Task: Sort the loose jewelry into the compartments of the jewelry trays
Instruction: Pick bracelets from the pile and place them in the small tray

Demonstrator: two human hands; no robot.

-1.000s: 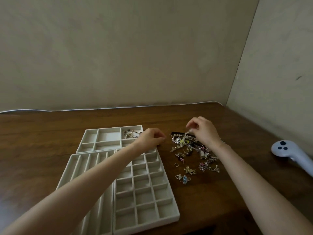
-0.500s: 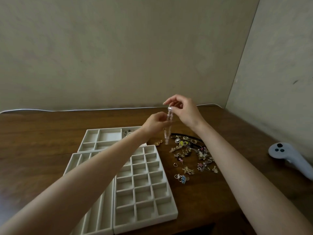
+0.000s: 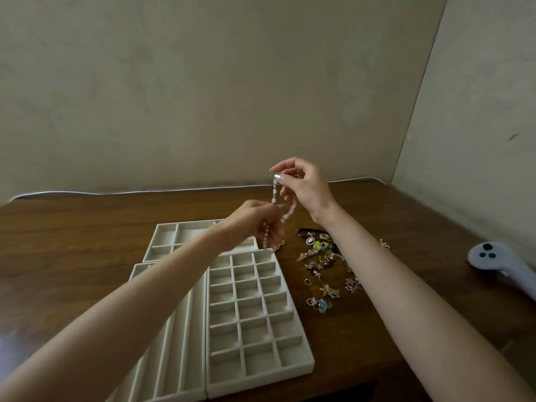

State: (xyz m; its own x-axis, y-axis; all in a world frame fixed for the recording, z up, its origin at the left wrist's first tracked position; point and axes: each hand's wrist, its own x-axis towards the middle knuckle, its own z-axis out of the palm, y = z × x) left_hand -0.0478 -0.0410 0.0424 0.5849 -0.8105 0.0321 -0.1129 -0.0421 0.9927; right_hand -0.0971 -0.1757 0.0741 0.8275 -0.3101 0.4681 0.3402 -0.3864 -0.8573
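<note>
The right hand (image 3: pixel 307 187) pinches the top of the beaded chain (image 3: pixel 273 193) and the blurred left hand (image 3: pixel 252 221) curls round its lower run above the far tray's (image 3: pixel 158 234) right edge, so the dangling tail could snag the loose pile (image 3: pixel 322 253) nearby.

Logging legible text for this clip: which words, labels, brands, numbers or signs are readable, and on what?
None can be read.
White controller: only dark buttons, no legible mark.
Compartment trays: unprinted.
Loose jewelry pile: charms too small to show any lettering.
Beaded strand: no lettering visible.
</note>
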